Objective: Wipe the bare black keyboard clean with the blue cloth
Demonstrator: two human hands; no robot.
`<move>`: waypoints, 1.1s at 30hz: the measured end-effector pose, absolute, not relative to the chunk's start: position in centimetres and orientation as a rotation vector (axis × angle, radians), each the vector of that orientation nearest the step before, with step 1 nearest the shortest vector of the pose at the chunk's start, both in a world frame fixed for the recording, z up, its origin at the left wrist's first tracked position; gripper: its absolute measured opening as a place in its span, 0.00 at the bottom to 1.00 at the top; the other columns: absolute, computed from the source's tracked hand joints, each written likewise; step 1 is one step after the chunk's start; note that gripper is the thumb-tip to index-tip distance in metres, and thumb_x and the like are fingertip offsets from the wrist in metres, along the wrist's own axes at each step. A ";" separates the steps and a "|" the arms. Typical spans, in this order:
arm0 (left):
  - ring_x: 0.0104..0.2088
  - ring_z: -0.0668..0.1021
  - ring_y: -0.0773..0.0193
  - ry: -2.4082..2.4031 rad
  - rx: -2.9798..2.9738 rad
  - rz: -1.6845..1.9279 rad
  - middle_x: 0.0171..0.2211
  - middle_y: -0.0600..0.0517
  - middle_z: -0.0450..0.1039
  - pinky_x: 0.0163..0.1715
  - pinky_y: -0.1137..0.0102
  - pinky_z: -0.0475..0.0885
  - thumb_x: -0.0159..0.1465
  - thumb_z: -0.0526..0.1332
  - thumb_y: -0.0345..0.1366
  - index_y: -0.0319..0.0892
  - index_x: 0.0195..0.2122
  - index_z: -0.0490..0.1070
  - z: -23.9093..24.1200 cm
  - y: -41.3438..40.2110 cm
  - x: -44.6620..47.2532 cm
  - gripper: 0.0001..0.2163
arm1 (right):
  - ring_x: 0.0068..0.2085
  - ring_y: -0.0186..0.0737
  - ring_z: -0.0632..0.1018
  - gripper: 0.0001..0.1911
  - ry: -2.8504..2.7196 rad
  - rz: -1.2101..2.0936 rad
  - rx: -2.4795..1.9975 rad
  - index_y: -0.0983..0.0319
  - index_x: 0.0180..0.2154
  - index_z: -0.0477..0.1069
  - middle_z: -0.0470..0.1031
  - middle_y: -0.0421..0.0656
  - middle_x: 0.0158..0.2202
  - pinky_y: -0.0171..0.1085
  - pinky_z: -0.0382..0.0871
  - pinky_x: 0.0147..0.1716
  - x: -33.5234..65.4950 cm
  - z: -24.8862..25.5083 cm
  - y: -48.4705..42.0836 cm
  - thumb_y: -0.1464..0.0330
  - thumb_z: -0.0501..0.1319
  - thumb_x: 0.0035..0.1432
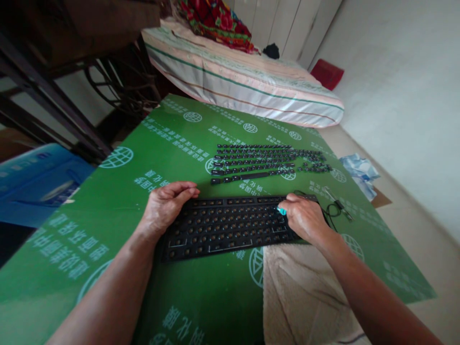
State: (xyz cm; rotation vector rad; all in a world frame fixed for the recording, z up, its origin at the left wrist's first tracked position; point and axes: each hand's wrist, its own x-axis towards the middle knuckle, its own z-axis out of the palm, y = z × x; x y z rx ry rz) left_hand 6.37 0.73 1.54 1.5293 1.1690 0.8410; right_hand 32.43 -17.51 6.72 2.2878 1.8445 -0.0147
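Keyboard: a black keyboard (pixel 230 230) is laid flat on the green counter (pixel 143 143), near the middle and closer to the near edge, with its long side along that edge.
Look of the keyboard: all its caps are taken off, so rows of small round sockets with brownish centres are seen in a black frame; some thin light lines are seen along its near row.
Left hand: the left hand (pixel 167 203) is laid on the far left corner of the keyboard, the fingers close together and bent; whether the edge is really gripped cannot be told.
Right hand: the right hand (pixel 305 218) is closed around a small tool (pixel 282 211), and the blue tip of it is held against the right part of the keyboard.
Keycaps: the black keycaps (pixel 258 160) are set out in rows on the counter, beyond the keyboard, toward the far right corner.
Cable: a black cable (pixel 332 211) is coiled just to the right of the keyboard.
Towel: a beige towel (pixel 298 287) is spread at the near edge, and the right end of the keyboard rests on it.
Hidden: the right end of the keyboard is covered by the right hand, and most of the tool is inside the fist, so its kind cannot be told.
Hard to make out: the marks on the keycaps are too small to be read.
Cut off: both forearms are cut by the lower border.
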 end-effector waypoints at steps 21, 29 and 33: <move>0.33 0.79 0.65 1.154 1.528 0.873 0.28 0.56 0.79 0.39 0.74 0.72 0.50 0.66 0.42 0.47 0.33 0.77 1.5 0.7 6.4 0.10 | 0.36 0.38 0.76 0.13 1.732 -0.055 2.336 0.58 0.32 0.75 0.75 0.42 0.36 0.34 0.60 0.32 32.6 6.5 -16.4 0.74 0.52 0.56; 0.34 0.79 0.63 1.147 1.537 0.851 0.29 0.54 0.79 0.40 0.71 0.71 0.49 0.65 0.45 0.46 0.34 0.76 1.4 0.8 6.4 0.13 | 0.40 0.39 0.77 0.14 1.696 -0.105 2.326 0.57 0.34 0.76 0.76 0.43 0.38 0.34 0.62 0.35 32.4 7.1 -16.2 0.74 0.52 0.55; 0.33 0.79 0.62 1.147 1.535 0.856 0.29 0.53 0.79 0.39 0.69 0.71 0.48 0.65 0.45 0.45 0.34 0.76 1.4 0.8 6.4 0.14 | 0.41 0.42 0.77 0.15 1.692 -0.170 2.260 0.57 0.34 0.77 0.78 0.44 0.38 0.35 0.63 0.36 32.5 7.3 -16.0 0.75 0.53 0.52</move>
